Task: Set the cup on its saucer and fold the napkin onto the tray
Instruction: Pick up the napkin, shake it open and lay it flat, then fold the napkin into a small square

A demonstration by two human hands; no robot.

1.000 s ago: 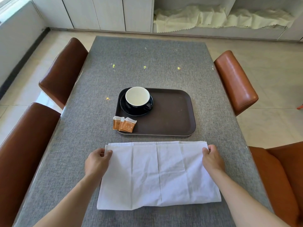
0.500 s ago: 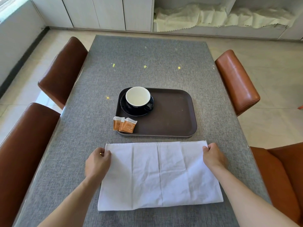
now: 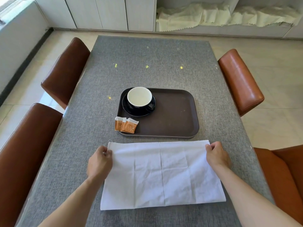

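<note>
A white cloth napkin (image 3: 162, 174) lies flat on the grey table, folded into a wide rectangle just in front of the tray. My left hand (image 3: 100, 161) pinches its far left corner and my right hand (image 3: 216, 154) pinches its far right corner. Beyond it sits a dark brown tray (image 3: 177, 115). On the tray's left part a dark cup (image 3: 139, 99) with a white inside stands upright on its dark saucer (image 3: 131, 110), handle to the right.
Two orange sachets (image 3: 127, 126) lie at the tray's near left corner, partly over its rim. Brown leather chairs stand on the left (image 3: 65, 71) and on the right (image 3: 241, 81). The grey table (image 3: 147, 63) stretches far beyond the tray.
The napkin's far edge has settled flat into a single even edge. Both hands have stayed at its far corners, shifting only slightly.
</note>
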